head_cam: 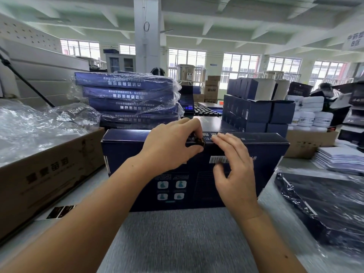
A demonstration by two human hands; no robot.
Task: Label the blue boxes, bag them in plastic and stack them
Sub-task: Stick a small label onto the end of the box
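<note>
Left hand (169, 147) pinches label (200, 142), spread right hand (235, 171) touches box (272, 154) on grey workshop table (177, 235).

Left hand (169, 147) pinching, right hand (235, 170) fingers (224, 141) spread

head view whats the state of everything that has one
blue box, standing on its long side, unbagged
label, pinched at the box's top edge
left hand, pinches the label
right hand, fingers spread, touching the box
stack of boxes, bagged in plastic
carton, plastic heaped on top
</note>
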